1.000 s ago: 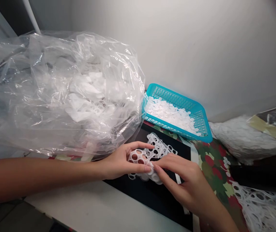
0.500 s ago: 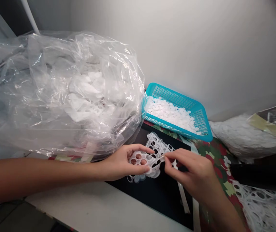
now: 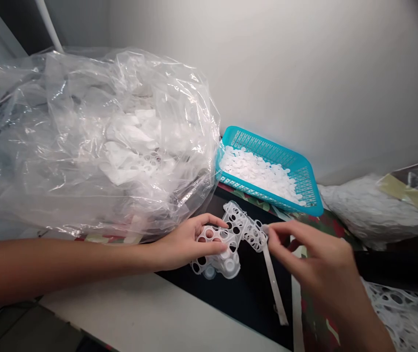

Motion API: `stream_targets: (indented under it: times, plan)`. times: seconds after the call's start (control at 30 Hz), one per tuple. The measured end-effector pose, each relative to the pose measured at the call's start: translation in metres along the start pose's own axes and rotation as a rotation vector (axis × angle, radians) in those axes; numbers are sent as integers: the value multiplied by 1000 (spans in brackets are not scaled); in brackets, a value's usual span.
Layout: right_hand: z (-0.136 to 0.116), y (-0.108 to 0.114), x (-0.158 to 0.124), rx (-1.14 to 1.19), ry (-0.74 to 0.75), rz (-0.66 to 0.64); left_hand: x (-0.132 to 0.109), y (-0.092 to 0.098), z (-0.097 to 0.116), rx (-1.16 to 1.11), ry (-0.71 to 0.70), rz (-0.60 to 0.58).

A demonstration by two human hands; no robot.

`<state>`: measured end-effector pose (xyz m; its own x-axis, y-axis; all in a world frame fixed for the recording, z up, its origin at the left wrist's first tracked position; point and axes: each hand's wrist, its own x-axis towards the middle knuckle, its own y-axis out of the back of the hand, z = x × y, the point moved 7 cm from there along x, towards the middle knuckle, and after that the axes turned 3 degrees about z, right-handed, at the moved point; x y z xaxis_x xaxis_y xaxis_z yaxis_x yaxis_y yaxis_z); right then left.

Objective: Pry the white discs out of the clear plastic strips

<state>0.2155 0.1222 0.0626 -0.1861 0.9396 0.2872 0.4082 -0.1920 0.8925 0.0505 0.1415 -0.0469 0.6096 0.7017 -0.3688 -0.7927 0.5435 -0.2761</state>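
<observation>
My left hand (image 3: 190, 242) grips a white perforated plastic sheet (image 3: 235, 233) full of round holes, thumb and fingers closed on its left part over a black mat (image 3: 238, 293). My right hand (image 3: 319, 269) pinches something small and white at the sheet's right edge, fingertips together; what it holds is too small to name. Several white discs still sit in the sheet's lower part (image 3: 223, 266). Behind, a turquoise basket (image 3: 306, 188) holds a heap of white discs (image 3: 258, 173).
A big clear plastic bag (image 3: 92, 137) of white sheets fills the left. Another bag of white discs (image 3: 370, 210) lies at the right, with a pile of punched-out sheets (image 3: 407, 318) at the lower right. White strips (image 3: 275, 288) lie on the mat. A white wall stands behind.
My right hand has pulled away from the sheet's lower middle to its right edge and risen. The sheet has spread open to the right. My left hand has barely moved.
</observation>
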Motion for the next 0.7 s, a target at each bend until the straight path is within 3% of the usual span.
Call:
stream_targets:
  times: [0.13,0.27,0.47,0.7]
  plan:
    - [-18,-31,-15,-4,82,-299,1,-2,2,-14,-26,-29]
    - [-29,-50,-23,-1,84,-427,-1,-5,4,-45,-46,-55]
    - [-31,-48,-18,105,47,-335,-2,-5,4,7,-45,-60]
    - [-29,-46,-17,61,55,-235,-8,-12,6,-26,-12,-138]
